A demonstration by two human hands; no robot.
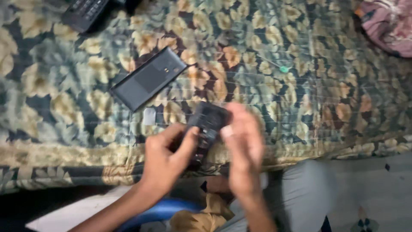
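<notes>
Both my hands are up close under the camera, over my lap at the edge of the quilt [300,86]. My left hand [165,157] is closed around a small dark phone [208,126], thumb and fingers pinching its lower end, so the phone sticks up and away from me, tilted, above the quilt's border. My right hand [244,146] is at the phone's right side, fingers together and blurred; whether it grips the phone or only touches it I cannot tell. On the quilt, up and to the left, lies a dark flat back cover [148,78], well apart from my hands, and between it and the phone sits a small pale card-like piece [149,116], near my left thumb. A green speck [283,68] lies farther right, and a dark keypad device [84,13] is at the top left corner. As I judge it, the weak point is my grip: I hold the phone by one end only, so a push from the right hand could lever it out and drop it onto the quilt or into my lap. The pale piece is small and sits on a busy floral pattern, so a careless wrist could brush it off the edge and lose it.
</notes>
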